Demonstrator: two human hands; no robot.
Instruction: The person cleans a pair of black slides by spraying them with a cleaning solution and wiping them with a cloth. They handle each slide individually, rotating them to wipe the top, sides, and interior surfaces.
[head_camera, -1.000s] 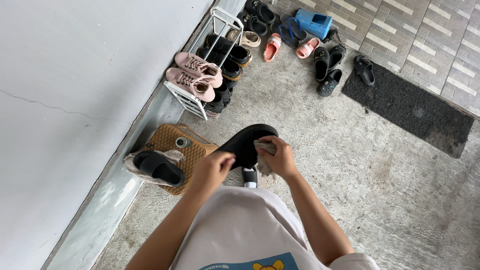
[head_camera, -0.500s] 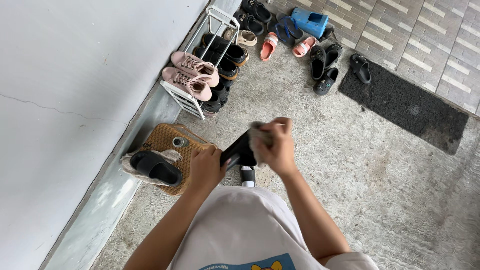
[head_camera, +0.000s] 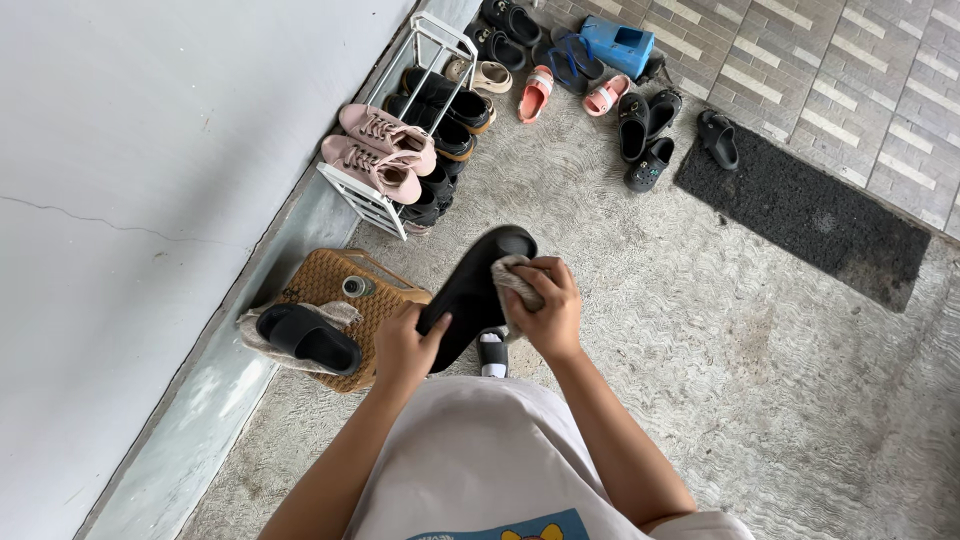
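A person standing over a rough concrete floor (head_camera: 700, 330) grips a black slide sandal (head_camera: 470, 295) in the left hand (head_camera: 405, 350), fingers closed around its heel end, the sole turned upward and tilted away from the body. The right hand (head_camera: 545, 310) is closed on a crumpled grey cloth (head_camera: 512, 275), pressed against the sandal's upper edge near the toe. The sandal hangs in mid-air above the floor, just beside a woven tan basket (head_camera: 335, 285) that stands against the grey wall (head_camera: 150, 180). A second black sandal (head_camera: 308, 338) lies on a pale rag draped over the basket's near edge, and a small round cap shows on the basket top. Farther along the wall, a white wire shoe rack (head_camera: 400, 150) carries a pair of pink sneakers (head_camera: 380, 150) above dark shoes. Loose sandals and clogs lie scattered beyond it, near a blue plastic container (head_camera: 620, 42) and a dark doormat (head_camera: 800, 215).
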